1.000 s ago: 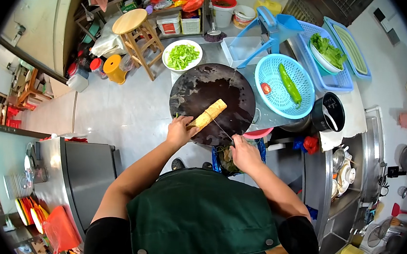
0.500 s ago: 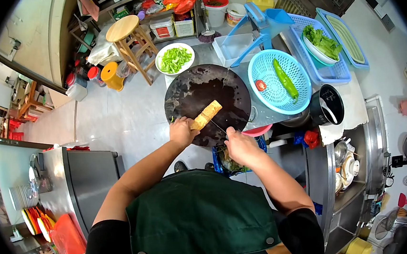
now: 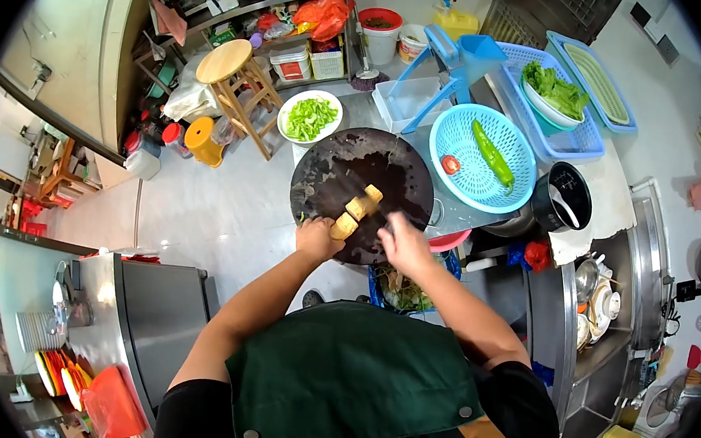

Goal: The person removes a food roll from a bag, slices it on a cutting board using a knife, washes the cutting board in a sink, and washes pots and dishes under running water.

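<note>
On the round dark chopping board lies a golden-brown block that looks like fried tofu, now in separate pieces set in a slanting row. My left hand is closed on the near piece, fingers against its lower left end. Just beyond it sit a middle piece and a far piece. To the right, my right hand is closed around the knife handle, which is mostly hidden in the fist. The blade is smeared by motion near the far pieces.
A bowl of chopped green vegetable stands beyond the board's left. At the right, a blue colander holds a green pepper and a piece of tomato. A black pot with a spoon is further right. A wooden stool stands on the floor.
The block has gone from one long strip to separated pieces. My right hand has lifted slightly and moved a little, its knife now blurred. The whole view has shifted slightly.
</note>
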